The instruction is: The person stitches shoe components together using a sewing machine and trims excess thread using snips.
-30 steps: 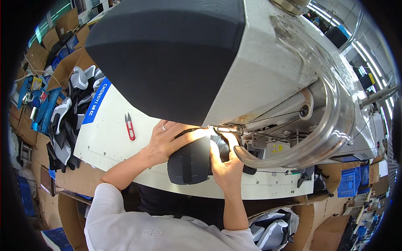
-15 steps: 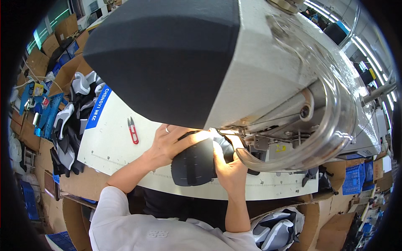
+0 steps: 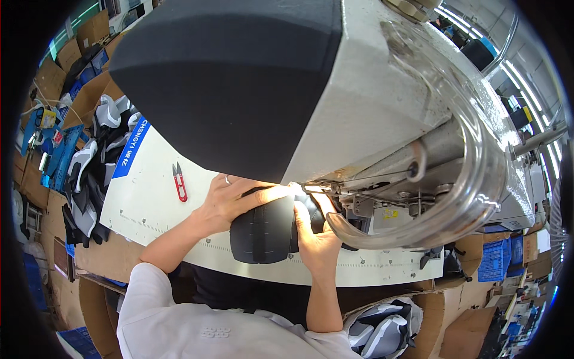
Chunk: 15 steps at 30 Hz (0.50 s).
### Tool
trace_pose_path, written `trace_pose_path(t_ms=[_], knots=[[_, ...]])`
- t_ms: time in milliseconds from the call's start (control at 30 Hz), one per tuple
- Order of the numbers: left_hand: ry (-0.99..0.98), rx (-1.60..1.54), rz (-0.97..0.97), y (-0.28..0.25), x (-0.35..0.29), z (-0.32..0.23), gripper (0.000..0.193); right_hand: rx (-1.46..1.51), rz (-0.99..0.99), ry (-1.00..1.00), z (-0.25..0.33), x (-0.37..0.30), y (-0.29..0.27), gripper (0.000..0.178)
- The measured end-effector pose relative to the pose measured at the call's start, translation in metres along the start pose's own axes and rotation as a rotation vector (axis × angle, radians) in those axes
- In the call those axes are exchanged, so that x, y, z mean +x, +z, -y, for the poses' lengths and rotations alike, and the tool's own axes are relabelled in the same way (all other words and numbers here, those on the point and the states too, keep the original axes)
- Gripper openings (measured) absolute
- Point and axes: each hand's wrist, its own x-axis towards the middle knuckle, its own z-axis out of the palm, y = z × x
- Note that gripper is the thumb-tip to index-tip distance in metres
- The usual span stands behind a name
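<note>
Just below the bulky white metal sewing machine [image 3: 371, 90], I do best guiding the black padded-looking panel [image 3: 254, 236] evenly, left hand [image 3: 226, 202] outstretched across it, right hand [image 3: 320, 242] gripping its edge, fingertips clear of the machine's lit working point.

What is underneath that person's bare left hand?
Under the bare left hand is part of a black curved piece with pale tick marks, above the white tabletop. Whatever the hand itself covers cannot be seen.
</note>
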Motion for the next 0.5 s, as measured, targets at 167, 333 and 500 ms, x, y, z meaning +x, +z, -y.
trace_pose_path(t_ms=[167,333,500], knots=[[-0.042,-0.212,-0.126,-0.005,0.012,-0.019,0.032,0.027,-0.070,-0.053,-0.013,-0.002,-0.002,0.028],[-0.009,-0.126,-0.238,0.001,0.008,-0.028,0.029,0.031,-0.077,-0.007,-0.018,-0.002,0.001,0.028],[0.021,-0.130,-0.170,-0.001,0.013,-0.025,0.031,0.092,-0.068,0.009,-0.031,-0.001,-0.002,0.025]])
